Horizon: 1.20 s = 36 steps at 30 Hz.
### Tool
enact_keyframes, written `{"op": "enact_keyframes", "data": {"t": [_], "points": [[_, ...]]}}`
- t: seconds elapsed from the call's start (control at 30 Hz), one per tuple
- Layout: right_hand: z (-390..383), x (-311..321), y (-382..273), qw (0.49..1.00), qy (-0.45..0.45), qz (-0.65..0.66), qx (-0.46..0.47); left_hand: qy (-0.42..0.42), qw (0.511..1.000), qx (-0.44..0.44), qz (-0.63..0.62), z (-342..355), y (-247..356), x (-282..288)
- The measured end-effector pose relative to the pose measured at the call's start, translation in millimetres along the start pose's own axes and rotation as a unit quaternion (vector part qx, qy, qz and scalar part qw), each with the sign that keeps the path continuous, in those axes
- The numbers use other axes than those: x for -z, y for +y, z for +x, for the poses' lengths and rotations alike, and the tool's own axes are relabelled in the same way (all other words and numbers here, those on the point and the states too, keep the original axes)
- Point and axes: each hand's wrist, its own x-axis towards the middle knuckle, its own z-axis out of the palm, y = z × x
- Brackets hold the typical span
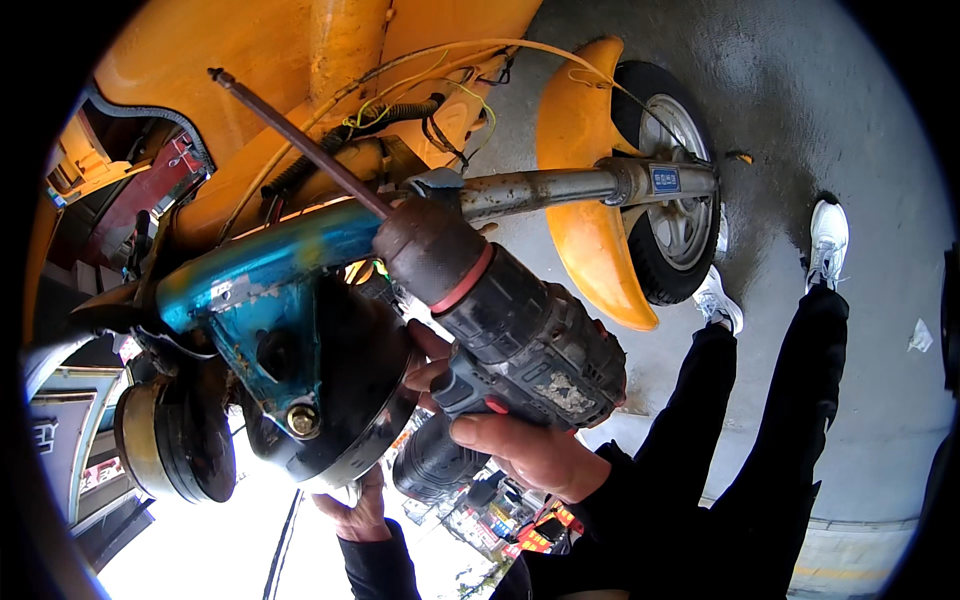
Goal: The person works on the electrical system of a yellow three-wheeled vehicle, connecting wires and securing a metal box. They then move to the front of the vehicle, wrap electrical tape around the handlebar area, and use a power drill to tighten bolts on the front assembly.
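Observation:
My right hand is wrapped round the grip of a black and grey cordless drill, its thumb along the near side. A long dark screwdriver bit sticks out of the chuck toward the upper left. Behind the drill is a black round headlight, fixed at a blue bracket by a brass-coloured bolt. My left hand grips the headlight's lower rim, fingers partly hidden behind it. The bit tip touches nothing that I can make out.
A blue and silver fork tube runs to a front wheel under a yellow mudguard. Cables and yellow wires hang by the yellow body panel. A round lamp sits at left. Wet grey floor lies at right.

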Motion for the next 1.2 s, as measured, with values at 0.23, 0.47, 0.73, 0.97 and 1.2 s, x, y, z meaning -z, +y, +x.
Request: {"op": "enact_keyframes", "data": {"t": [0.23, 0.47, 0.73, 0.97, 1.2], "points": [[-3, 4, 10, 0.997, 0.013, 0.074, 0.036, 0.096, 0.983, -0.125, 0.097, -4, 11, 3], [-1, 5, 15, 0.991, 0.021, 0.108, 0.072, 0.050, 0.994, -0.092, 0.027, -3, 4, -10], [9, 16, 24, 0.993, 0.026, 0.088, 0.071, 0.014, 0.992, -0.118, 0.039, 1, -14, -11], [20, 8, 16, 0.995, 0.041, 0.034, 0.088, -0.004, 0.994, -0.107, -0.014, 15, -12, 11], [13, 8, 7, 0.998, 0.019, 0.053, 0.027, -0.117, 0.992, -0.051, 0.024, 9, -25, 8]]}}
